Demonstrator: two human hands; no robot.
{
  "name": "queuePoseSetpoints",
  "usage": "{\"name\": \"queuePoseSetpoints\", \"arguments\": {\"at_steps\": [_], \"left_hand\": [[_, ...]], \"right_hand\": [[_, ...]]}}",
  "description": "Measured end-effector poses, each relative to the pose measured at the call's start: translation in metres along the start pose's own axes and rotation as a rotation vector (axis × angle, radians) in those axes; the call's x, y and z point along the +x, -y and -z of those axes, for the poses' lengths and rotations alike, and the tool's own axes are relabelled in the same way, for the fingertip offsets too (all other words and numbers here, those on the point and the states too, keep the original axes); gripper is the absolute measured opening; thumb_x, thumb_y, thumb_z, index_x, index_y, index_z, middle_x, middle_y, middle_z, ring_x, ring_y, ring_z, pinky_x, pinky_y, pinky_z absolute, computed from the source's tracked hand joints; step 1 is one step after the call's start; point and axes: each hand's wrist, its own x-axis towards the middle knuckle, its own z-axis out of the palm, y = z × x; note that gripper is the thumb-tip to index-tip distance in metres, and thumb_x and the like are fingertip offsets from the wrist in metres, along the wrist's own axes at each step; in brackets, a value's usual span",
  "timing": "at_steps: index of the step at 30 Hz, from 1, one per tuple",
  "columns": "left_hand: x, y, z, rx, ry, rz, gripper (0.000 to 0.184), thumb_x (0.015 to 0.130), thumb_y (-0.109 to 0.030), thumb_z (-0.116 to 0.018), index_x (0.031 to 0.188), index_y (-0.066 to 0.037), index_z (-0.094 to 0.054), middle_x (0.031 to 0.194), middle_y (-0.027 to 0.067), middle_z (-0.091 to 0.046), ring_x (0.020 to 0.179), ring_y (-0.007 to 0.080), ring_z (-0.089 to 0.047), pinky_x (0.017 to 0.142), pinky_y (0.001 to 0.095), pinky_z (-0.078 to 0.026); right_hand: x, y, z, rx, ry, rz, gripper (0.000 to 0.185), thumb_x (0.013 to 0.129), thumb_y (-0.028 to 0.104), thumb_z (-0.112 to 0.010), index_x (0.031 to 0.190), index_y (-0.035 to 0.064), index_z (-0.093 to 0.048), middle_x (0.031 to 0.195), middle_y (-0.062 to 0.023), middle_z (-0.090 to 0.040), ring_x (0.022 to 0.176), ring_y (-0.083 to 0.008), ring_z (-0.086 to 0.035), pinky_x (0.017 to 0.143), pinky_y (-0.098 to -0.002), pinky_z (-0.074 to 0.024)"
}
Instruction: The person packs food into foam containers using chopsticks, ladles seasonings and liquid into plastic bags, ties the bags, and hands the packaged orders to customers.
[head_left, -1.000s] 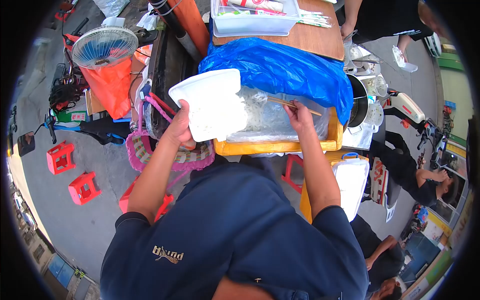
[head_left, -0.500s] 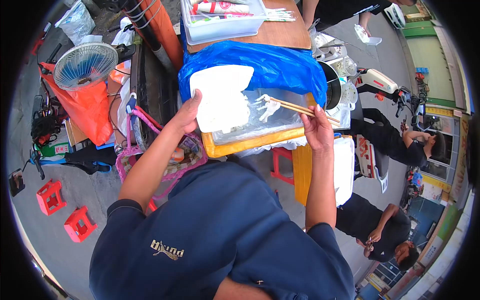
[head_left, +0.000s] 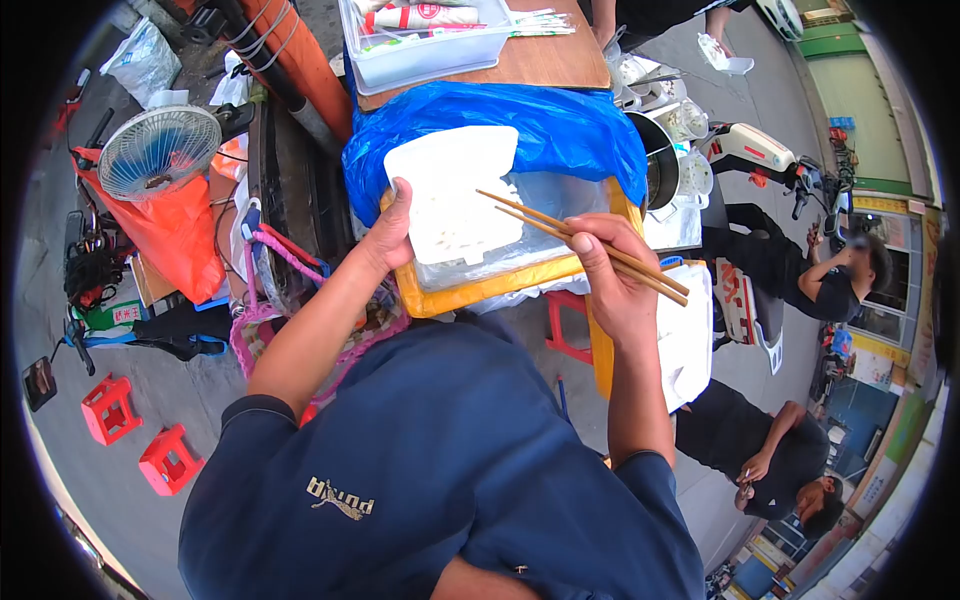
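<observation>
Gripped at its left edge, a white foam container [head_left: 450,160] with its lid folded up is in my left hand [head_left: 388,230]. Pale food, washed out by glare, lies in it. My right hand [head_left: 615,280] is closed on a pair of wooden chopsticks [head_left: 540,222], whose tips point left over the container's right part. Nothing hangs clearly between the tips. Beneath is a box with a yellow-taped rim [head_left: 500,285], lined with clear plastic, and a blue plastic sheet [head_left: 480,105] is bunched along its far side.
A clear bin [head_left: 430,55] stands on a wooden board [head_left: 560,65] beyond the box. To the right are a metal pot [head_left: 655,165], cups [head_left: 695,180] and white lids [head_left: 685,330]. A fan [head_left: 160,150] and red stools [head_left: 170,460] are left. People [head_left: 760,450] are at right.
The chopsticks, which held a pale piece of food over the box half a second ago, have moved left to the container. The piece no longer hangs from them. The camera view has shifted slightly.
</observation>
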Motion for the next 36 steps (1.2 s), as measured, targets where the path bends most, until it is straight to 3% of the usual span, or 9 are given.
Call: {"name": "queuePoseSetpoints", "arguments": {"at_steps": [3,7,11,13,15,20,23,26,36], "left_hand": [[-0.004,-0.004,0.001,-0.007,-0.038,-0.037,0.117,0.071,-0.081,-0.062,0.153,-0.003,-0.031,0.150,0.0157,-0.046,0.138,0.0304,-0.047,0.114,0.0458,-0.040],[-0.005,-0.002,0.006,-0.005,-0.033,-0.015,0.119,0.069,-0.081,-0.062,0.153,-0.003,-0.031,0.150,0.0158,-0.046,0.137,0.0300,-0.047,0.113,0.0459,-0.040],[-0.014,-0.001,-0.002,0.049,-0.035,-0.049,0.121,0.068,-0.083,-0.061,0.153,-0.003,-0.029,0.152,0.0161,-0.044,0.138,0.0306,-0.046,0.113,0.0466,-0.040],[-0.019,-0.006,-0.002,0.005,-0.046,-0.061,0.124,0.067,-0.087,-0.056,0.154,-0.002,-0.028,0.154,0.0170,-0.041,0.139,0.0318,-0.045,0.114,0.0476,-0.039],[-0.021,-0.007,0.008,-0.011,-0.016,-0.069,0.126,0.066,-0.089,-0.054,0.155,-0.003,-0.026,0.154,0.0169,-0.040,0.140,0.0324,-0.044,0.114,0.0482,-0.039],[-0.031,-0.009,0.021,-0.257,-0.014,-0.125,0.121,0.068,-0.091,-0.047,0.152,-0.005,-0.035,0.153,0.0167,-0.043,0.139,0.0328,-0.045,0.112,0.0492,-0.040],[-0.036,-0.006,0.046,-0.322,-0.032,-0.115,0.087,0.086,-0.074,-0.055,0.142,-0.007,-0.051,0.146,0.0157,-0.052,0.134,0.0323,-0.051,0.110,0.0491,-0.043],[-0.046,-0.006,0.059,-0.209,-0.211,-0.166,0.040,0.092,-0.015,-0.062,0.132,-0.007,-0.060,0.132,0.0130,-0.063,0.123,0.0311,-0.060,0.107,0.0480,-0.046],[-0.098,0.002,0.042,-0.195,-0.311,-0.209,0.047,0.091,-0.013,-0.061,0.137,-0.006,-0.054,0.135,0.0160,-0.059,0.126,0.0347,-0.058,0.107,0.0511,-0.047]], "right_hand": [[-0.013,-0.017,0.009,0.145,-0.293,-0.119,0.019,0.102,0.015,-0.060,0.100,-0.0031,-0.065,0.099,-0.0114,-0.067,0.088,-0.0161,-0.069,0.081,-0.0279,-0.0567],[-0.019,-0.094,-0.019,0.317,-0.184,-0.525,0.028,0.103,0.024,-0.060,0.106,-0.0035,-0.065,0.099,-0.0104,-0.069,0.093,-0.0166,-0.066,0.086,-0.0291,-0.0541],[-0.023,-0.073,-0.051,-0.027,-0.244,0.011,0.016,0.100,0.014,-0.062,0.103,-0.0006,-0.068,0.106,-0.0146,-0.067,0.100,-0.0220,-0.066,0.086,-0.0327,-0.0531],[-0.025,-0.059,-0.052,-0.023,-0.184,0.065,0.010,0.096,0.008,-0.065,0.103,0.0006,-0.069,0.107,-0.0158,-0.067,0.107,-0.0263,-0.065,0.088,-0.0359,-0.0532],[-0.028,-0.060,-0.053,-0.142,0.055,0.310,0.012,0.093,0.005,-0.067,0.104,0.0001,-0.069,0.108,-0.0155,-0.067,0.106,-0.0277,-0.066,0.089,-0.0363,-0.0529],[-0.019,-0.061,-0.027,0.109,0.041,0.135,0.012,0.095,0.008,-0.065,0.103,-0.0009,-0.067,0.108,-0.0165,-0.067,0.103,-0.0270,-0.066,0.090,-0.0362,-0.0531],[-0.003,-0.082,-0.011,0.433,-0.235,-0.246,0.021,0.103,0.018,-0.058,0.105,-0.0016,-0.064,0.102,-0.0119,-0.067,0.096,-0.0197,-0.067,0.088,-0.0319,-0.0552],[0.025,-0.165,-0.006,0.368,-0.156,-0.567,0.025,0.102,0.024,-0.061,0.107,-0.0007,-0.062,0.100,-0.0111,-0.066,0.094,-0.0183,-0.066,0.084,-0.0307,-0.0567],[0.075,-0.392,-0.117,0.076,-0.108,-0.870,0.023,0.095,0.016,-0.067,0.104,-0.0032,-0.060,0.098,-0.0094,-0.064,0.078,-0.0201,-0.066,0.068,-0.0301,-0.0599]]}}
